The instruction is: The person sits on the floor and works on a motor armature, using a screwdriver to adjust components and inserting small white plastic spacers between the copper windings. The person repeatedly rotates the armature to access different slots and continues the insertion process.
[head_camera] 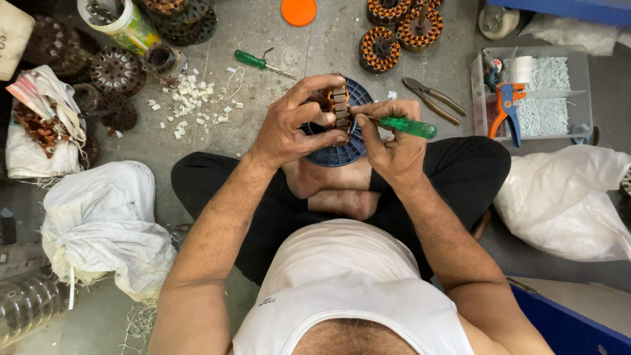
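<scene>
Over the crossed legs of the person seated on the grey concrete floor [342,39], the left hand [289,128] closes its fingers around a round metal motor stator with copper-coloured windings [340,108], holding it on edge so its slotted rim faces the tool. The right hand [391,148] grips a green-handled screwdriver [407,126], fingers wrapped shut on the handle and the shaft aimed left into a slot of the stator. Both hands work just above a dark blue ribbed plastic disc [342,152] that rests by the knees, probably as a base to catch bits that fall.

Far and left of the hands lies a second green-handled screwdriver [259,63], near a scatter of small white plastic pieces [194,105], likely kept within reach. Far from the hands, three wound stators with orange-copper coils [401,29] stand together, apart from the dark, bare stator cores [115,72] piled far left. Grey metal pliers [430,98] lie just right of the disc. A clear rectangular plastic tray [582,85] at far right holds white strips and a blue-and-orange hand tool [506,108].

A white tub with a green and yellow label band [125,23] stands at the far left, an orange round lid [298,10] at the far edge. White sacks [105,223] sit near left, and a white bag [565,200] at right.
</scene>
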